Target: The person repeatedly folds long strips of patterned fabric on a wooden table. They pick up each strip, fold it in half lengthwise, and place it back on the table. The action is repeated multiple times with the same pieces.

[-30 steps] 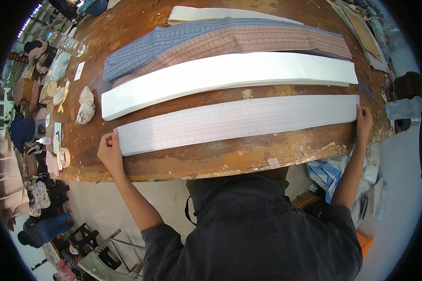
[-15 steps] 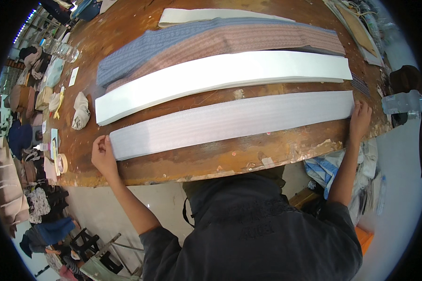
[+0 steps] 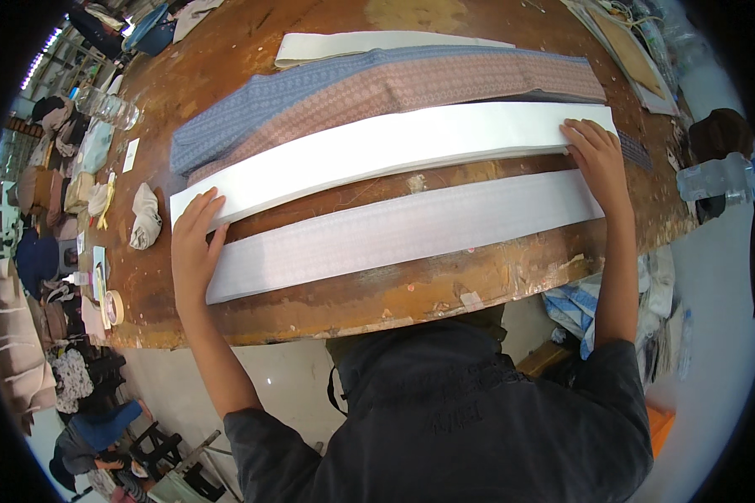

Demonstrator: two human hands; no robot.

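Observation:
A long white stack of paper-like strips [image 3: 394, 142] lies across the table. My left hand [image 3: 195, 243] rests on its left end, fingers stretched over the top and the thumb apart at the near edge. At the right end my right hand [image 3: 597, 163] lies with its fingers on the top face. Nearer to me is a pale, whitish strip with a faint pattern [image 3: 411, 230], passing under my right wrist. Just beyond the white stack are folded knit-patterned pieces, one pink-brown [image 3: 445, 84] and one blue [image 3: 226, 113].
The worn brown wooden table [image 3: 352, 306] has a curved-looking near edge. A cream strip [image 3: 394, 39] lies at the far side. On the left are a bundled beige cloth [image 3: 145, 216], a tape roll [image 3: 114, 308] and a clear bottle [image 3: 109, 109]. Another bottle [image 3: 717, 180] is at the right.
Both hands have left the ends of the near pale strip and moved forward onto the ends of the white stack. The view has shifted slightly.

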